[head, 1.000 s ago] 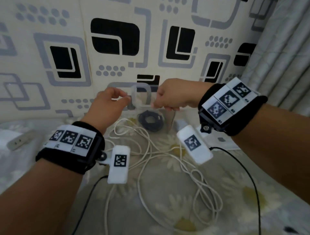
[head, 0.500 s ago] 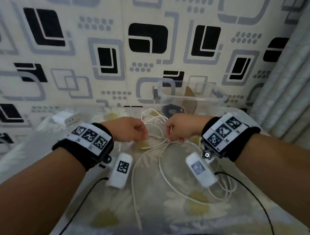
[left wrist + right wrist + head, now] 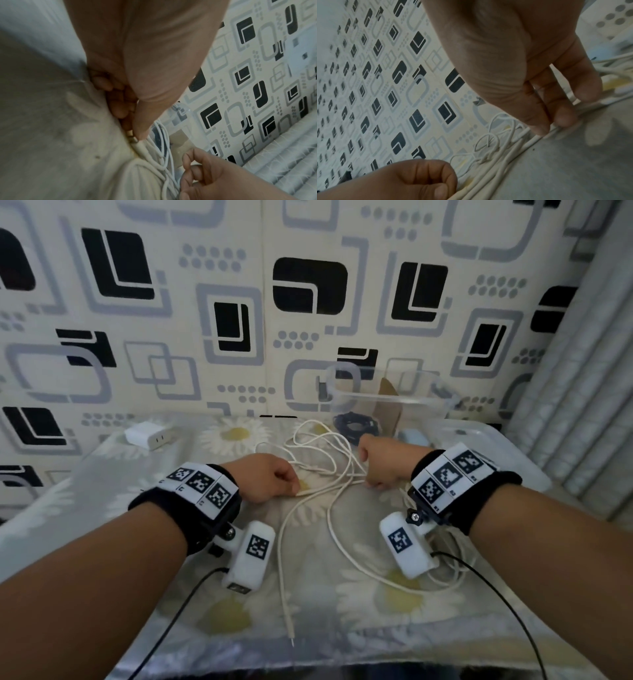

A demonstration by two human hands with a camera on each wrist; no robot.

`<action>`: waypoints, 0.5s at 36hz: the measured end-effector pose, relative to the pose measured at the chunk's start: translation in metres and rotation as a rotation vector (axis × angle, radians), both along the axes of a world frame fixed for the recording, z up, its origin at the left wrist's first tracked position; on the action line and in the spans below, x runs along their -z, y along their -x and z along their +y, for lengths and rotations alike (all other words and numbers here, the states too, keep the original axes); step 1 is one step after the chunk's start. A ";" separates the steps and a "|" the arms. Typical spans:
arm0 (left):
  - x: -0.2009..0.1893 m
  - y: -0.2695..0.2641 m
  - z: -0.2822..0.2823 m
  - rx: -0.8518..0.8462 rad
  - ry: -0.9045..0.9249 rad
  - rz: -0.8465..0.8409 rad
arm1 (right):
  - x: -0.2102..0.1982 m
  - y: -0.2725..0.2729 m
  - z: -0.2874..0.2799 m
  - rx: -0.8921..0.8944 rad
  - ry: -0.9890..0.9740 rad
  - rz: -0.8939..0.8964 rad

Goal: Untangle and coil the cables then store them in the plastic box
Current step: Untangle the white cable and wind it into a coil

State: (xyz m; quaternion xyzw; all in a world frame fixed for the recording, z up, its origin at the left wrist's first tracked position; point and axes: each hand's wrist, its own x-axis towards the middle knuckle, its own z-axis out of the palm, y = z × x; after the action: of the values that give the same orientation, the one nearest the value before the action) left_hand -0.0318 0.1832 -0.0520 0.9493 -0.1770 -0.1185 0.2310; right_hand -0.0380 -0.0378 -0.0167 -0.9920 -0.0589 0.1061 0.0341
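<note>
Both hands down on the tangled white cables (image 3: 329, 474)
Left hand (image 3: 270, 479) pinches a plug end; right hand (image 3: 383, 462) pinches strands; cables lie between them; plastic box (image 3: 390, 402) stands just behind, dark coil (image 3: 356, 424) inside.

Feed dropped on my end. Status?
Left hand pinches white cable connector. Right hand grips strands. Cable tangled on bed; dark coil already in plastic box.

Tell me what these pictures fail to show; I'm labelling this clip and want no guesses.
- Head view: the left hand and right hand show only their backs, hiding their grip on the white cable.
- Head view: how many white cables there are; the strands overlap.
- Head view: the dark coil in the plastic box is blurred through its wall.
- Left wrist view: the plug type is too blurred.
</note>
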 end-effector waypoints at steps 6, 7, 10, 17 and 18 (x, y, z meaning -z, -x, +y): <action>0.002 -0.001 0.001 -0.026 0.052 0.021 | 0.000 -0.003 -0.014 0.105 -0.126 -0.050; 0.002 0.000 0.000 -0.020 0.080 0.033 | 0.000 -0.002 -0.015 0.111 -0.144 -0.057; 0.003 0.000 -0.004 0.017 0.084 0.061 | -0.001 0.000 -0.010 0.087 -0.117 -0.075; 0.004 0.000 -0.004 -0.022 0.049 0.018 | 0.005 -0.005 -0.004 0.049 -0.097 -0.084; 0.004 0.000 -0.003 -0.043 0.064 0.016 | 0.004 -0.006 -0.004 0.050 -0.130 -0.100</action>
State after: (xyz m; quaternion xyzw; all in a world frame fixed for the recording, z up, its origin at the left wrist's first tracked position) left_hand -0.0313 0.1798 -0.0559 0.9440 -0.1584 -0.1154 0.2653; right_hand -0.0320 -0.0421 -0.0202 -0.9929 -0.0424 0.0515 0.0981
